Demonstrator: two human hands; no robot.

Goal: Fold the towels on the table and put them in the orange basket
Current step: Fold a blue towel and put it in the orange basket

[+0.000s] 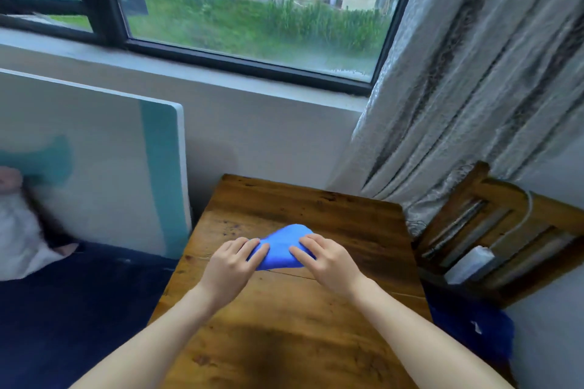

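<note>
Left hand [232, 257]: fingers curled over the left edge of the blue towel [282, 248], clamped on it.
Right hand [327, 257]: pinching the right edge, close to the left hand.
Towel place: bunched between both hands, mid-bench [284, 341], resting on the wood.
Handling: likely light, soft, limp; best taken by corners or edges.
Orange basket: not in view.

daylit, soft, from window [252, 9] | slight blur throughout (motion) | edges bowed | shadow on near table [284, 341]
</note>
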